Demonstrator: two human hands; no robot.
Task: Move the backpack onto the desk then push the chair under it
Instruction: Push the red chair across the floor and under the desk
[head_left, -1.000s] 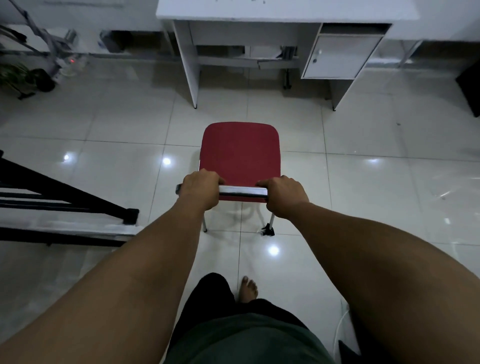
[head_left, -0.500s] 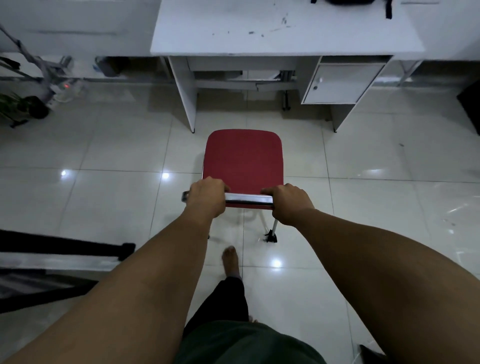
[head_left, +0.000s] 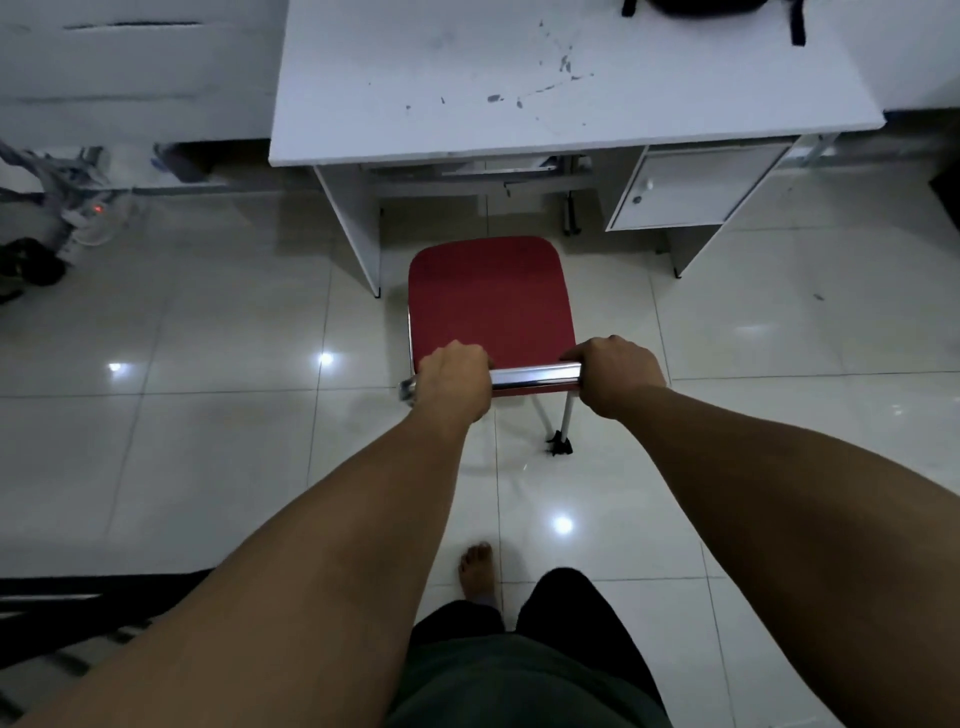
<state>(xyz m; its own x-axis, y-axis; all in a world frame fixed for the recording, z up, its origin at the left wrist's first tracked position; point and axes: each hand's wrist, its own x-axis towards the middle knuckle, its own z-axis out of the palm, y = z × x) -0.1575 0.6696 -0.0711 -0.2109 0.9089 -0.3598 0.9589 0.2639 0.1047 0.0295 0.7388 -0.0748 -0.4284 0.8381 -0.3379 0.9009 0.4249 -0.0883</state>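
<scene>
Half done: the backpack (head_left: 701, 6) sits on the desk (head_left: 415, 78) (far edge, mostly cropped). Left hand (head_left: 454, 382) and right hand (head_left: 615, 376) are both clamped around the chair (head_left: 491, 296) back rail, its seat just short of the kneehole.

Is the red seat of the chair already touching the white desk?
Apart. The head view shows floor tiles between the front edge of the chair's red seat and the desk legs; the seat has not reached under the top.

Both hands (head_left: 454, 382) on red chair (head_left: 491, 296) before desk (head_left: 441, 78)
</scene>
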